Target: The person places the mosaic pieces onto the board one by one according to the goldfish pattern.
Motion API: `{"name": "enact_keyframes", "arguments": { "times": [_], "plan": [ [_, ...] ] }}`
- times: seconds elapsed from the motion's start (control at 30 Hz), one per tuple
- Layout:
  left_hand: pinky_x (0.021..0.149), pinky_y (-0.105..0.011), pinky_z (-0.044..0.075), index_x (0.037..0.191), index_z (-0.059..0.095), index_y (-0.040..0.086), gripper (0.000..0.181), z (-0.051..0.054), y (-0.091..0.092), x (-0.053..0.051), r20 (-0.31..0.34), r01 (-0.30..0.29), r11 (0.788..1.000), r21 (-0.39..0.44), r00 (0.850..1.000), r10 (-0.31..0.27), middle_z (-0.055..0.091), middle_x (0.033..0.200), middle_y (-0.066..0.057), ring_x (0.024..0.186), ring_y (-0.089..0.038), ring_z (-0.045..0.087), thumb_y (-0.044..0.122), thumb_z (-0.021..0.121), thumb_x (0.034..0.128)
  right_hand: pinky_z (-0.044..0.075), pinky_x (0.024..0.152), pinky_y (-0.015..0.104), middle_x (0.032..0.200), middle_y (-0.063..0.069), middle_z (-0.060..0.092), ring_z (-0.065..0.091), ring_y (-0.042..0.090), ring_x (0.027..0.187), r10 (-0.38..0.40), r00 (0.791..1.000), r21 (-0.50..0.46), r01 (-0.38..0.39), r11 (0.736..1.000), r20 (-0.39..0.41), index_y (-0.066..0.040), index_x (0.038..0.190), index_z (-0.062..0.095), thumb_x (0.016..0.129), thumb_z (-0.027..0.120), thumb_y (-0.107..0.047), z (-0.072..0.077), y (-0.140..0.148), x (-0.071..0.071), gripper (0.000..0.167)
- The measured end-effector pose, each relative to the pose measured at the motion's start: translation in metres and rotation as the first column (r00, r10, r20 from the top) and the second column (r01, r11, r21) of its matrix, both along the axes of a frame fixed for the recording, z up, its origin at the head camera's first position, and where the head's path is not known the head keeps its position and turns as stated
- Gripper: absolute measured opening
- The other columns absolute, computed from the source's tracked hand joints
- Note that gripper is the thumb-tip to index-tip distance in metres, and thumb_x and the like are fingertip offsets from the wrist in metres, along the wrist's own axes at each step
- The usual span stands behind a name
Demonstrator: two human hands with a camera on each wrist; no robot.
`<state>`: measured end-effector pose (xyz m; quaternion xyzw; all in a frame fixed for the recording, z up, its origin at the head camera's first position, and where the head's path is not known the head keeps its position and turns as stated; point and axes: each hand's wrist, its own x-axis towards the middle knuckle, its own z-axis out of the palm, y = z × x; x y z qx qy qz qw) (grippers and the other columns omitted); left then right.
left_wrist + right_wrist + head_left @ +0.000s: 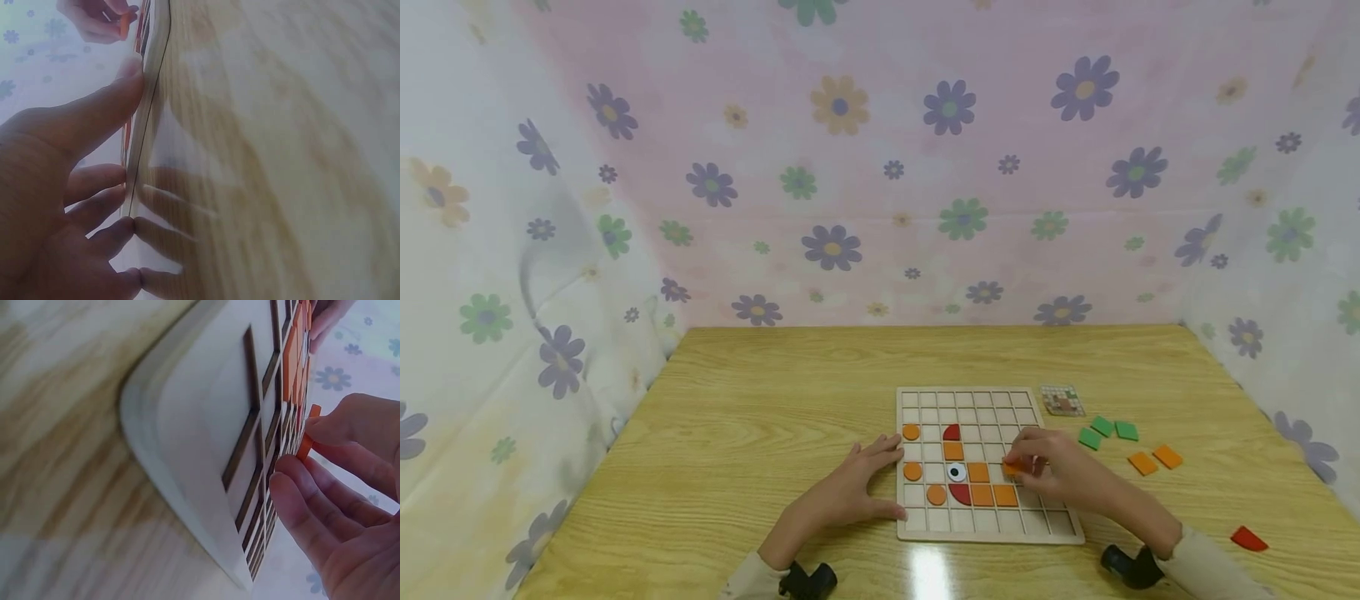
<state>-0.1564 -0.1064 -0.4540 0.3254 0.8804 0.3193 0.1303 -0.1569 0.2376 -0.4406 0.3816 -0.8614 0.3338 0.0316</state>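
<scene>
A wooden grid board (992, 538) lies on the table. On it are orange discs (936, 495), red quarter-round tiles (959, 494), several orange square tiles (982, 495) and a white eye disc (957, 472). My right hand (1063, 467) pinches an orange tile (305, 449) between thumb and fingers, low over the cells right of the other orange squares. The fingers partly cover it. With fingers spread, my left hand (846, 492) touches the board's left edge; in the left wrist view its thumb (109, 106) and fingertips lie along the rim.
Right of the board lie several green square tiles (1102, 426), two orange tiles (1167, 457) and a red quarter-round tile (1249, 538). A small pattern card (1063, 401) lies by the board's top right corner. Flowered cloth (887, 167) surrounds the wood-grain table (760, 392).
</scene>
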Motion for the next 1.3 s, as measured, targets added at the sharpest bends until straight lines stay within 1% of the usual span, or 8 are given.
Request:
{"name": "enact_keyframes", "arguments": {
  "times": [0.1, 0.23, 0.4, 0.63, 0.8, 0.97, 1.2, 1.3],
  "plan": [
    [0.113, -0.054, 0.008, 0.142, 0.043, 0.006, 0.081, 0.000, 0.000, 0.000, 0.000, 0.001, 1.000, 0.002, 1.000, -0.001, 0.026, 0.154, -0.004, 0.142, -0.026, 0.018, 0.046, 0.073, 0.0784, 0.050, 0.054, 0.019, 0.089, -0.005, 0.060, 0.052, 0.001, 0.070, 0.009, 1.000, -0.003, -0.009, 1.000, 0.002, -0.011, 0.092, 0.071, 0.078, 0.068, 0.005, -0.001, -0.004, 0.000, 0.021],
    [0.113, -0.055, 0.008, 0.143, 0.042, 0.007, 0.081, 0.000, 0.000, 0.000, -0.004, 0.001, 1.000, 0.002, 1.000, -0.001, 0.025, 0.154, -0.003, 0.142, -0.026, 0.018, 0.047, 0.073, 0.0785, 0.047, 0.052, 0.017, 0.088, -0.005, 0.059, 0.049, -0.002, 0.066, 0.028, 0.999, -0.002, -0.028, 1.000, -0.015, -0.011, 0.091, 0.071, 0.078, 0.069, 0.005, -0.001, -0.008, -0.001, 0.021],
    [0.113, -0.056, 0.008, 0.143, 0.042, 0.007, 0.081, 0.002, 0.002, 0.001, -0.008, 0.008, 1.000, 0.008, 1.000, -0.008, 0.025, 0.154, -0.004, 0.142, -0.027, 0.018, 0.047, 0.072, 0.0788, 0.046, 0.051, 0.017, 0.088, -0.003, 0.059, 0.048, -0.002, 0.065, 0.055, 0.998, -0.004, -0.055, 0.998, -0.005, -0.011, 0.090, 0.072, 0.079, 0.070, 0.004, -0.001, -0.010, 0.000, 0.018],
    [0.113, -0.055, 0.007, 0.143, 0.042, 0.007, 0.081, 0.003, 0.002, 0.001, 0.007, 0.008, 1.000, 0.004, 1.000, -0.008, 0.025, 0.154, -0.003, 0.142, -0.026, 0.018, 0.046, 0.072, 0.0790, 0.046, 0.051, 0.017, 0.089, -0.001, 0.058, 0.048, -0.001, 0.064, 0.083, 0.996, -0.001, -0.083, 0.997, -0.043, -0.011, 0.089, 0.071, 0.080, 0.072, 0.003, -0.005, -0.014, 0.000, 0.017],
    [0.113, -0.055, 0.007, 0.143, 0.042, 0.006, 0.081, 0.003, 0.002, 0.001, 0.004, 0.007, 1.000, 0.005, 1.000, -0.007, 0.024, 0.155, -0.003, 0.142, -0.027, 0.017, 0.046, 0.072, 0.0793, 0.046, 0.051, 0.018, 0.089, -0.001, 0.058, 0.047, -0.001, 0.065, 0.085, 0.995, 0.001, -0.085, 0.996, -0.047, -0.011, 0.090, 0.071, 0.081, 0.071, 0.002, -0.002, -0.015, 0.001, 0.016],
    [0.113, -0.054, 0.007, 0.143, 0.042, 0.007, 0.081, 0.003, 0.001, 0.001, 0.013, 0.000, 1.000, 0.004, 1.000, 0.000, 0.025, 0.155, -0.002, 0.142, -0.026, 0.017, 0.046, 0.072, 0.0792, 0.046, 0.052, 0.018, 0.089, -0.001, 0.058, 0.047, -0.001, 0.066, 0.077, 0.997, 0.010, -0.077, 0.997, -0.026, -0.011, 0.091, 0.070, 0.083, 0.070, 0.000, 0.000, -0.015, 0.002, 0.014],
    [0.114, -0.053, 0.007, 0.143, 0.042, 0.007, 0.081, 0.002, 0.001, 0.001, 0.019, -0.007, 1.000, 0.001, 1.000, 0.007, 0.025, 0.154, -0.002, 0.142, -0.024, 0.017, 0.046, 0.073, 0.0788, 0.043, 0.052, 0.017, 0.091, -0.005, 0.057, 0.044, 0.000, 0.065, 0.005, 1.000, 0.056, -0.005, 0.998, 0.008, -0.015, 0.094, 0.070, 0.086, 0.068, -0.004, 0.002, -0.009, 0.003, 0.014],
    [0.114, -0.053, 0.007, 0.142, 0.043, 0.007, 0.081, 0.001, 0.001, 0.000, 0.018, -0.010, 1.000, -0.002, 1.000, 0.010, 0.025, 0.154, -0.002, 0.142, -0.024, 0.018, 0.046, 0.073, 0.0785, 0.044, 0.053, 0.018, 0.092, -0.006, 0.057, 0.046, 0.000, 0.068, -0.026, 0.999, 0.074, 0.024, 0.997, 0.024, -0.016, 0.095, 0.070, 0.088, 0.066, -0.008, 0.004, -0.003, 0.004, 0.011]
  ]
}}
